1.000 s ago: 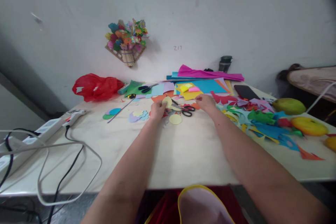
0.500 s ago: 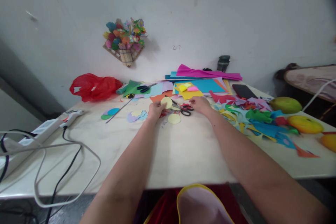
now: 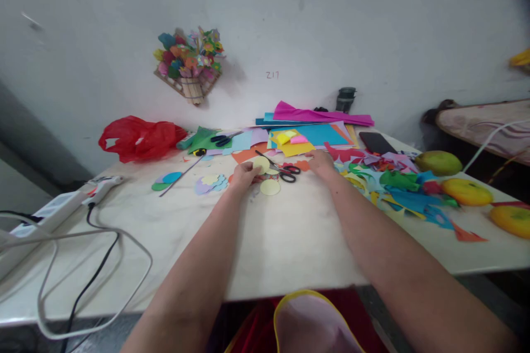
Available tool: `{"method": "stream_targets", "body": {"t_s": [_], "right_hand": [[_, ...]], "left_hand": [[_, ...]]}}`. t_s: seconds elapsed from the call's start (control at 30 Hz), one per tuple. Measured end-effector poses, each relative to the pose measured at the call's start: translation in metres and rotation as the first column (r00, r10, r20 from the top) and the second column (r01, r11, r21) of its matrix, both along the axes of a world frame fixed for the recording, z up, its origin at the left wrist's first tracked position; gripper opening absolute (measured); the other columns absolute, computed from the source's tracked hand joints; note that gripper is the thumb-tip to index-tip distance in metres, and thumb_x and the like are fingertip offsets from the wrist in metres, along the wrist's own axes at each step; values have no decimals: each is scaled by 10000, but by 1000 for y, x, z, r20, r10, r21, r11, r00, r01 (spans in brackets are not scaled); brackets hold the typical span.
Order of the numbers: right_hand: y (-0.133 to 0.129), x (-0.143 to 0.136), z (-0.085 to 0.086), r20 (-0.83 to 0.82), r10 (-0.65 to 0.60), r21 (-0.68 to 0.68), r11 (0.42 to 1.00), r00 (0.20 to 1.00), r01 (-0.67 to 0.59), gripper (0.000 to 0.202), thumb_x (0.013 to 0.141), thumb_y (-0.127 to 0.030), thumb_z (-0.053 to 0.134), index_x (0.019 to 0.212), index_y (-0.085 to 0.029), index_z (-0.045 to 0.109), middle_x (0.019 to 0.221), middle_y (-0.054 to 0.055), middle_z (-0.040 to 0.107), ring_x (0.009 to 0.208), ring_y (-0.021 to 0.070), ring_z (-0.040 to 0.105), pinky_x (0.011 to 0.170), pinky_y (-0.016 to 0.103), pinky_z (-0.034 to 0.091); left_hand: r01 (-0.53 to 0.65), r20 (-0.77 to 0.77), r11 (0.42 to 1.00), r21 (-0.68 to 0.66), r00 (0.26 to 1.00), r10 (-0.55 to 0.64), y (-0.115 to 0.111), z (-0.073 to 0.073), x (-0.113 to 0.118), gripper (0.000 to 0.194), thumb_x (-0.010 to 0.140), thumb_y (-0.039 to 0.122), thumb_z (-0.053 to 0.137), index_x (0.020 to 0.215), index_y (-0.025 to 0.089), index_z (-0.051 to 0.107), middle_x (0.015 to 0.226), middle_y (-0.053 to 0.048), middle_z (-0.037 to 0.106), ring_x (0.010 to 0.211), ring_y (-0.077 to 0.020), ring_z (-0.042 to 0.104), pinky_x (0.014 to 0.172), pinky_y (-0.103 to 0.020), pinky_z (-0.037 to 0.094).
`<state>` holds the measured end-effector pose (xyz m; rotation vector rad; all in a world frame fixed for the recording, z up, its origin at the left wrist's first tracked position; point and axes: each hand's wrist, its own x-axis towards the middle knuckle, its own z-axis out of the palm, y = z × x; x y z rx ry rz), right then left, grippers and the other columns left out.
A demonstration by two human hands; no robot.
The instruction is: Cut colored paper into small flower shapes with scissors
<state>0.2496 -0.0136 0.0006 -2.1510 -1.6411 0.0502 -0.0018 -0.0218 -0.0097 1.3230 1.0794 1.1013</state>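
Observation:
My left hand (image 3: 243,176) is closed on a pale yellow paper circle (image 3: 261,164), pinching its left edge between thumb and fingers. Just below lies a second pale yellow circle (image 3: 270,187) on the table. Scissors (image 3: 287,174) with black and red handles rest between my hands, blades pointing up and left. My right hand (image 3: 322,163) is low over the table, right of the scissors, its fingers drawn together beside an orange paper piece (image 3: 303,165). Whatever is between those fingertips is too small to make out.
Paper scraps (image 3: 408,182) and several yellow-green fruits (image 3: 467,191) cover the right side, near a dark phone (image 3: 377,143). Coloured sheets (image 3: 323,135) lie at the back. Left are cut shapes (image 3: 211,183), a red plastic bag (image 3: 143,138) and a power strip (image 3: 47,215) with cables.
The whole view has shifted slightly. My right hand has moved a little away from the scissor handles, and the orange piece shows beside its fingers. My left hand still holds the circle.

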Motion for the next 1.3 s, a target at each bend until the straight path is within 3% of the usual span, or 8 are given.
{"method": "stream_targets", "body": {"t_s": [0.13,0.33,0.53,0.83,0.97,1.07,1.17,1.3], "right_hand": [[-1,2,3,12,-24,-12,1000,1000,24,391,786,-124,521,1104,-222,726,1137,91,704,1089,281,627,898,379,471],[-4,-2,6,69,-40,-71,996,997,45,350,772,-341,644,1053,-154,737,1198,166,654,1149,351,571,905,438,449],[-3,-4,6,63,-28,-111,993,998,35,218,739,-284,676,914,-187,760,1094,146,693,1088,309,608,897,422,448],[-2,-5,7,49,-6,-192,981,999,15,251,771,-278,630,977,-198,750,1105,114,700,1102,290,606,937,400,399],[-5,-6,7,59,-22,-75,997,998,26,364,771,-307,647,1116,-208,710,1216,123,647,1136,293,575,929,385,400],[-7,-9,7,106,49,48,997,993,-55,342,830,-392,590,1079,-205,732,1202,128,651,1120,301,570,908,384,403],[-8,-14,9,132,212,15,976,968,-215,335,854,-441,550,874,-198,779,1010,111,715,978,270,616,802,332,416],[-8,-16,8,104,356,-37,935,929,-354,246,801,-394,631,800,-193,773,890,72,725,839,209,622,680,275,390]], "left_hand": [[-10,5,1000,-24,1000,10,0,0,1,99,777,198,682,775,126,613,603,-29,663,576,-139,663,598,-231,527],[-11,7,999,-38,1000,12,-2,3,2,63,796,169,654,782,124,614,600,-23,665,541,-121,646,607,-226,530],[-20,-2,999,-34,1000,20,-4,4,2,66,796,178,660,776,128,620,605,-25,668,562,-128,654,622,-231,531],[-24,17,999,-33,1000,25,-2,2,1,53,801,139,634,759,119,610,580,-24,659,557,-132,654,585,-219,516],[-26,27,999,-37,999,27,-1,1,2,56,786,151,659,764,119,619,576,-21,658,542,-135,646,586,-228,517],[-27,30,999,-41,999,28,-1,0,2,57,782,156,665,765,122,622,573,-24,659,548,-141,650,582,-229,514],[-26,29,999,-39,999,27,-1,1,2,51,795,143,644,758,123,616,568,-22,657,541,-135,647,570,-222,509],[-20,31,999,-39,999,21,-1,2,2,65,792,142,652,747,124,608,568,-23,657,558,-138,657,566,-214,505]]}}
